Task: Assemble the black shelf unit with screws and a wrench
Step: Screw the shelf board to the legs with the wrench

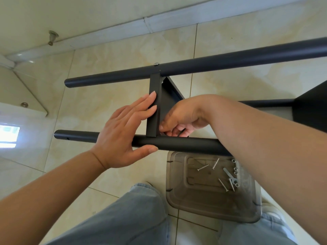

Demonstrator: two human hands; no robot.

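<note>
The black shelf unit lies on its side: a far tube (212,63) and a near tube (185,145) run across the view, joined by a black shelf panel (154,89). A screw head (156,64) sits in the far tube above the panel. My left hand (122,135) rests flat with straight fingers against the panel's edge, its thumb on the near tube. My right hand (180,119) reaches behind the panel at its joint with the near tube, fingers curled round something small that is hidden.
A translucent grey tray (178,197) on the tiled floor below the near tube holds several loose screws (215,163), nuts (235,169) and a small flat wrench (228,174). My knees in jeans frame it. A wall with a door stop (53,37) runs behind.
</note>
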